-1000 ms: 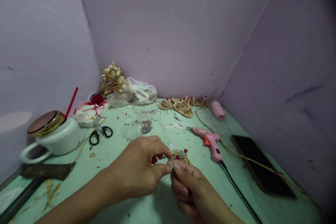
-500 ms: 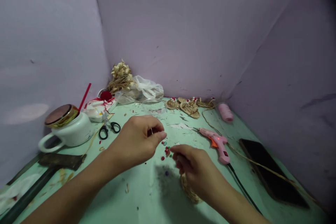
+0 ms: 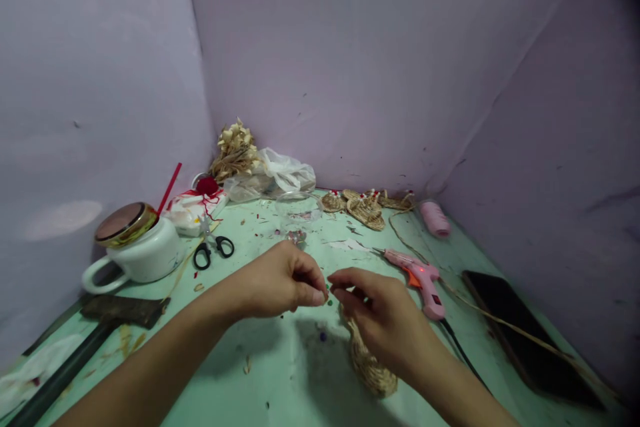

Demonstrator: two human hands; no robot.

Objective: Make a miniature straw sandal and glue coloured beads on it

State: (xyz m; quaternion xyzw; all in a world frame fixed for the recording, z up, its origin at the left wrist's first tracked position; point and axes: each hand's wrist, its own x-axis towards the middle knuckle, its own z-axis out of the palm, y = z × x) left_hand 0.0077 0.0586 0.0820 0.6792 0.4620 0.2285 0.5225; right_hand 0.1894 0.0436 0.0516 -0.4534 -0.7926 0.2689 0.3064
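My left hand (image 3: 287, 283) is closed in a pinch, its thumb and forefinger pressed together over the table. Whatever lies between those fingertips is too small to make out. Just to the right, my right hand (image 3: 373, 307) has curled fingers, with thumb and forefinger tips close together near the left fingertips; anything in them is hidden. Below the fingertips lies a small green bead (image 3: 330, 303), partly crowded by the hands. A blue bead (image 3: 323, 336) rests nearer to me. Under my right hand is a woven straw piece (image 3: 371, 363), partly covered.
A pink glue gun (image 3: 417, 273) and dark phone (image 3: 525, 333) lie right. Farther back are woven straw pieces (image 3: 367, 211) and a pink thread spool (image 3: 435, 219). Left are scissors (image 3: 214, 250), a white mug (image 3: 145, 257) and a hammer (image 3: 107, 313). A plastic bag (image 3: 287, 170) sits behind.
My left hand has moved down and right, bringing its fingertips beside those of my right hand. The red beads are now mostly covered, and more of the near woven piece shows.
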